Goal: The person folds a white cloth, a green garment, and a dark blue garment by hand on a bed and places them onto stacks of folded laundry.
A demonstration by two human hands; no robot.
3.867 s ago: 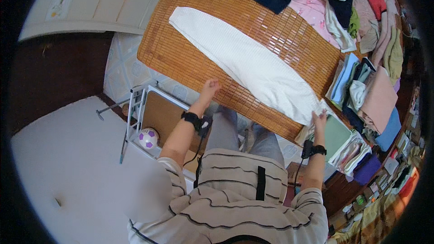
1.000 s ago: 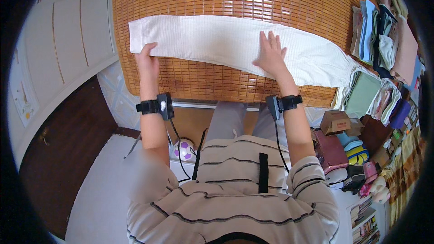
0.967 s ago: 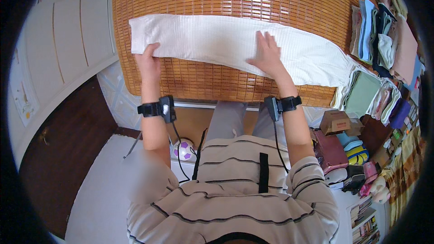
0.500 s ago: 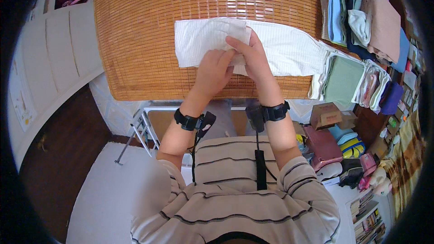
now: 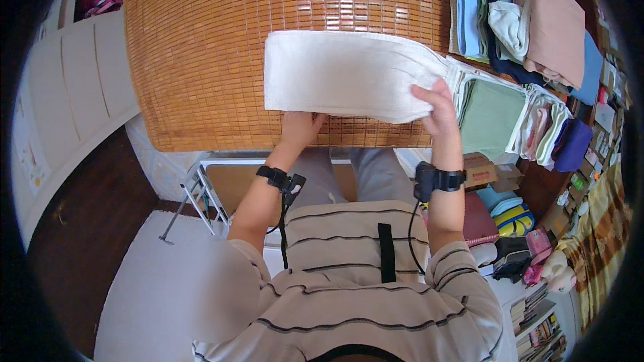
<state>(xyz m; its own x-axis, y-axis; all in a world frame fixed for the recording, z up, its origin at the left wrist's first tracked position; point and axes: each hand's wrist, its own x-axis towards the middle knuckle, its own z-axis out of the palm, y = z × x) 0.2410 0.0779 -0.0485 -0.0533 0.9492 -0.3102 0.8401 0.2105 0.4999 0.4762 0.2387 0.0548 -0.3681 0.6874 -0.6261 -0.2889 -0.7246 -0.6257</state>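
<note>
A long white cloth (image 5: 349, 74), folded into a strip, spans the near middle of the bamboo mat (image 5: 201, 67). At its right end my right hand (image 5: 441, 108) is closed, with the thumb over the cloth and its edge pinched. My left hand (image 5: 302, 127) rests at the near edge of the cloth toward its left end. Its fingers go underneath and are hidden; only the back of the hand and the thumb show. Just right of my right hand lies a folded green cloth (image 5: 494, 110) among white ones.
Folded clothes, including a pink cloth (image 5: 553, 27) and a light blue one (image 5: 467, 7), are stacked at the far right. A purple roll (image 5: 572, 137) ends the near right row. Cardboard boxes (image 5: 479, 171) and bags (image 5: 515, 220) stand below the mat. A white folding frame (image 5: 201, 198) is at left.
The folded-over left part of the white cloth is now opened out flat. My right hand has moved right to its end; my left hand has slid down and left, under the near edge.
</note>
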